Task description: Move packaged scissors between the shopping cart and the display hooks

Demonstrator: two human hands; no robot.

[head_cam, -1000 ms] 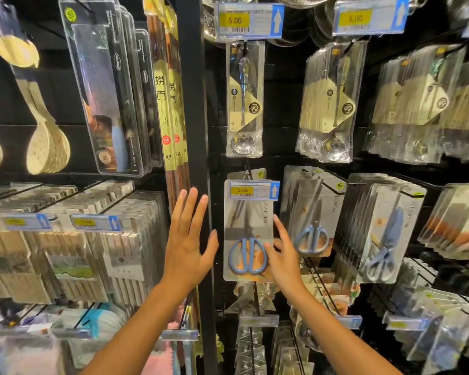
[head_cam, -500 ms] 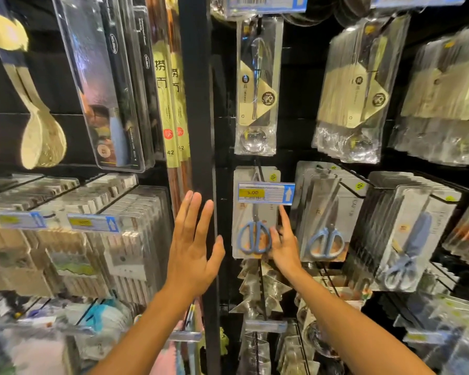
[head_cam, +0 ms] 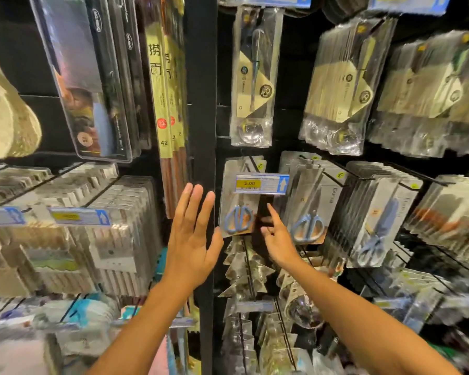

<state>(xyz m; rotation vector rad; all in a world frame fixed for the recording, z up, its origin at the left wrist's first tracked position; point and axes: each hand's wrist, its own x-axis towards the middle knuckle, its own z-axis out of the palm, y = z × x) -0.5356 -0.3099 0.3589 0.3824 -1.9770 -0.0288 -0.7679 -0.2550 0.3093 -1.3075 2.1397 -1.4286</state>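
Observation:
A packaged pair of blue-handled scissors (head_cam: 238, 212) hangs far back on a display hook behind a yellow-and-blue price tag (head_cam: 261, 184). My right hand (head_cam: 278, 236) is just right of that pack, fingers spread, index finger pointing up, holding nothing. My left hand (head_cam: 191, 236) is open and flat in front of the black upright post (head_cam: 202, 109), left of the pack. More scissors packs hang on the neighbouring hook (head_cam: 307, 212) and in a thick row further right (head_cam: 374, 220). No shopping cart is in view.
Packaged spoons (head_cam: 253, 85) hang above the scissors. Long chopstick packs (head_cam: 163, 85) and boxed items (head_cam: 92, 85) hang at upper left. Rows of small packs (head_cam: 114, 234) fill the left shelf. Clear packets (head_cam: 244, 266) hang below the scissors.
The scissors pack has slid back along the hook toward the wall. My right hand has come off its lower edge and opened. My left hand stayed by the post.

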